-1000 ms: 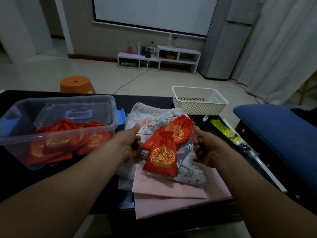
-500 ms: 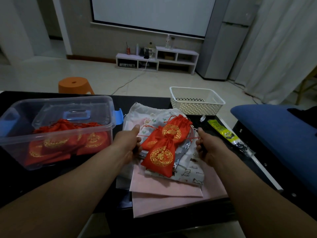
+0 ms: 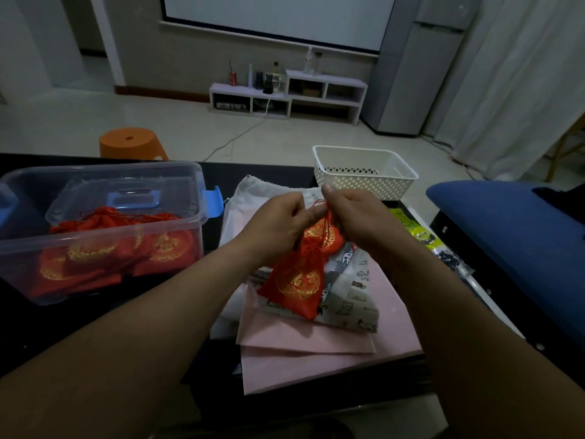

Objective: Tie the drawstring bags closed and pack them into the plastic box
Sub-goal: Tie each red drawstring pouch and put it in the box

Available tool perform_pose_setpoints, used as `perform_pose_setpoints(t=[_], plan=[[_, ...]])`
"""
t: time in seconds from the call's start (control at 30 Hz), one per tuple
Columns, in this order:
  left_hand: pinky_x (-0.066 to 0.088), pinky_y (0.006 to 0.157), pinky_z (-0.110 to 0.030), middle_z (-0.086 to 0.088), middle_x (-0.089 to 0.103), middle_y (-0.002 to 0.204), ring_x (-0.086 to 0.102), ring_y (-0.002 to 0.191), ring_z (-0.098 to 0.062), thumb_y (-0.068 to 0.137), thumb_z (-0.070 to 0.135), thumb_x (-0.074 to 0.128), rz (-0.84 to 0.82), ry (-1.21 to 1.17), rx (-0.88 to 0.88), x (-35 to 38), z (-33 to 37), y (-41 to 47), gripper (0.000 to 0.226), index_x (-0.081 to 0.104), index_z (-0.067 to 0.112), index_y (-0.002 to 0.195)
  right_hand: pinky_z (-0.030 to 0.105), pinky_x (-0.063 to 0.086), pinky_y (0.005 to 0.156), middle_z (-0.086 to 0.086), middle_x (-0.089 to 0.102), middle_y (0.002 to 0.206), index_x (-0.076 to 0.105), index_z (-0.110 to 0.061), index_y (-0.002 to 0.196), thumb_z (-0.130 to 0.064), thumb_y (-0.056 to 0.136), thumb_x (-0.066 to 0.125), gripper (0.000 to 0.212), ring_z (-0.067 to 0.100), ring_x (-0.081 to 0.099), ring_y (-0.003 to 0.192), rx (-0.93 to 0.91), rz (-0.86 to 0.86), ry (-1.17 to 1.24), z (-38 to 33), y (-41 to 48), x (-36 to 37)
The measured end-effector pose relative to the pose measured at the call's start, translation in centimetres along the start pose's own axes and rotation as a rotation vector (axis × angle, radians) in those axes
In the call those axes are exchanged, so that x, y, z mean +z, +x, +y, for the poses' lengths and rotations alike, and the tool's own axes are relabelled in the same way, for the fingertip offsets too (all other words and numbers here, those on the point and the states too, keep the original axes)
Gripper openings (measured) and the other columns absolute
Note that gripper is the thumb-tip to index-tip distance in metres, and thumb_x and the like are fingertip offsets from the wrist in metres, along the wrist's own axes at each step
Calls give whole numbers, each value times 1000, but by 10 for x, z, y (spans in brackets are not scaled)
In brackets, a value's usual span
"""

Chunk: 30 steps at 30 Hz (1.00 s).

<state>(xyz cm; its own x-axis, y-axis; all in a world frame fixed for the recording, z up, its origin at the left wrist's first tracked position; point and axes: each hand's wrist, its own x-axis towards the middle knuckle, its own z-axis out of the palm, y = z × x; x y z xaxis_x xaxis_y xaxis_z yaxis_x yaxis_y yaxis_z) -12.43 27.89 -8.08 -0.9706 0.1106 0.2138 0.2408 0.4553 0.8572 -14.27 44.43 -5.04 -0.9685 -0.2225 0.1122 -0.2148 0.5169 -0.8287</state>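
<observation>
On the left of a black desk (image 3: 63, 327) stands a clear plastic box (image 3: 104, 168), open at the top and holding several red bags with gold emblems (image 3: 164, 248). A clear lid with a blue handle (image 3: 133, 198) shows through its walls; whether it sits inside or behind the box is unclear.

Just right of the box, the left hand (image 3: 278, 223) and right hand (image 3: 357, 213) meet above the middle of the desk. The fingertips of each pinch the red drawstring cord (image 3: 323, 218), close together. From the cord hangs a red drawstring bag (image 3: 297, 280), its neck gathered and its bottom resting on a pile of flat fabric bags (image 3: 316, 343) in white, cat print and pink. A second red bag (image 3: 330, 237) lies behind it, partly hidden by the hands.

The tying step appears to be in hand. The next move probably calls for knotting the cord tight, then carrying the bag left into the box. At least one more red bag seems left to do.

Further right sit a white perforated basket (image 3: 364, 172), a yellow-green packet (image 3: 418, 232) and a blue cushion (image 3: 506, 232).

Beyond the desk the room has a pale tiled floor. From the left come an orange stool (image 3: 129, 142), a low white shelf unit (image 3: 285, 96) under a projection screen (image 3: 275, 17), a grey fridge (image 3: 421, 74) and pale curtains (image 3: 522, 74). The light is dim.
</observation>
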Motion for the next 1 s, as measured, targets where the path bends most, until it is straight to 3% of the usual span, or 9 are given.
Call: perform_pose_setpoints(t=[0.1, 0.2, 0.3, 0.37, 0.43, 0.5, 0.57, 0.73, 1.0], plan=[[39, 60, -32, 4, 52, 68, 46, 60, -10, 97, 43, 67, -86, 176, 65, 4, -2, 2, 35, 53, 17, 79, 33, 39, 63, 4, 52, 64, 58, -15, 67, -52, 103, 51, 52, 18, 48, 59, -53, -41, -139, -9, -3, -8], [37, 60, -22, 13, 54, 72, 52, 65, -1, 105, 31, 58, -121, 243, 122, 8, -4, 3, 21, 55, 32, 84, 37, 55, 69, 0, 71, 70, 74, -15, 76, -52, 101, 55, 49, 19, 67, 67, -169, -113, -334, -23, -6, -6], [38, 55, -18, 10, 58, 67, 50, 57, -1, 109, 41, 45, -110, 144, 77, 10, -3, 5, 37, 60, 26, 79, 38, 54, 75, -8, 72, 70, 76, -16, 78, -53, 105, 47, 54, 11, 67, 70, -141, -60, -174, -23, -6, -3], [39, 55, -20, 13, 58, 58, 49, 52, 1, 109, 47, 43, -62, 26, 22, 7, -4, 7, 45, 59, 23, 74, 37, 47, 69, -4, 67, 74, 71, -11, 85, -35, 107, 48, 39, 15, 61, 72, -60, 38, -3, -11, -4, -3], [42, 61, -27, 13, 57, 57, 50, 52, -1, 109, 43, 45, -33, -68, -14, 3, -9, 8, 44, 60, 22, 73, 37, 52, 71, 2, 69, 92, 70, -13, 105, -13, 101, 55, 15, 22, 65, 84, 13, -33, -12, 0, -10, -1], [42, 63, -32, 12, 56, 56, 51, 53, -3, 109, 42, 46, -42, -140, -51, 0, -12, 8, 43, 61, 21, 74, 27, 55, 72, -5, 71, 99, 70, -17, 116, -2, 98, 58, 26, 12, 70, 87, 17, -184, -57, 9, -16, 6], [44, 67, -36, 8, 55, 59, 52, 56, -8, 108, 43, 46, -49, -189, -87, -1, -15, 8, 42, 62, 20, 77, 16, 51, 67, -8, 74, 95, 74, -19, 112, -6, 98, 62, 22, -4, 67, 75, -23, -184, -71, 14, -18, 13], [43, 64, -35, 8, 54, 56, 51, 51, -7, 108, 43, 47, -24, -227, -157, 1, -17, 7, 42, 61, 17, 78, 27, 54, 83, -5, 76, 93, 80, -16, 102, -15, 94, 72, 11, 6, 68, 88, -96, -56, -139, 23, -9, 28], [51, 66, -35, -10, 66, 64, 61, 58, -20, 106, 47, 51, -63, -349, -261, 4, -25, 2, 46, 60, 7, 86, 24, 46, 57, 15, 68, 77, 71, -1, 91, -12, 94, 69, 12, 7, 55, 60, 29, -76, -135, 32, -9, 34]])
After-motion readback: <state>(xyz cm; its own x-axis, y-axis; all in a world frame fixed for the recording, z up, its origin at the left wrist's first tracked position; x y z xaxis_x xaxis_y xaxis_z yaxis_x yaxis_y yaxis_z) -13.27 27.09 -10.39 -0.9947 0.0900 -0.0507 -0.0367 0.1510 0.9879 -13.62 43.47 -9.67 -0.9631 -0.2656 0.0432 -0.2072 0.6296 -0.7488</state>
